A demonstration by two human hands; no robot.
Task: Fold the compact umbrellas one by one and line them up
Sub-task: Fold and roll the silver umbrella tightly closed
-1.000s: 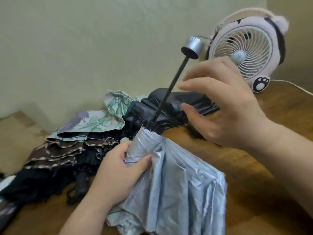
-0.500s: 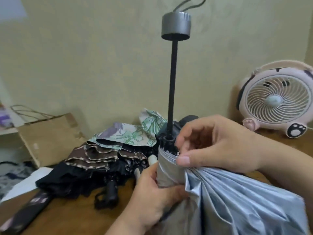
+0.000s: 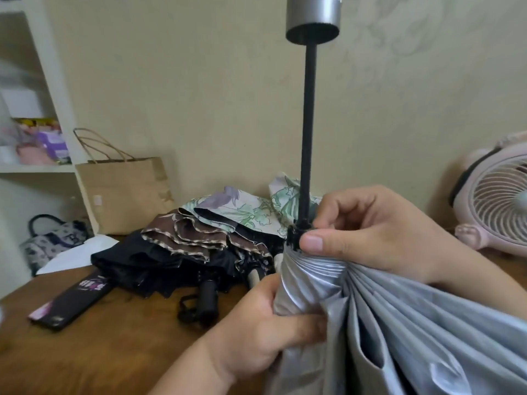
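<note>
**Both hands closed on the silver-grey umbrella**

Your left hand (image 3: 256, 329) has its grip wrapped round the gathered neck of the silver-grey umbrella (image 3: 427, 332), fingers curled behind the cloth and thumb lying across the front. Your right hand (image 3: 379, 232) pinches the top of the pleats between thumb and forefinger, right beside the black collar where the shaft (image 3: 309, 124) enters. You hold the umbrella upright above the near edge of the wooden counter (image 3: 85, 352). Its thin black shaft is fully out and its grey cylindrical handle (image 3: 313, 15) is at the top. The canopy is smooth and glossy, falling in loose folds to the lower right.

Behind it, a heap of unfolded umbrellas lies on the counter: a floral one (image 3: 242, 209), a brown ruffled one (image 3: 194, 238) and a black one (image 3: 142, 263). A black sleeve (image 3: 71, 300) lies flat to the left of the heap; its pink lettering is too blurred to read.
</note>
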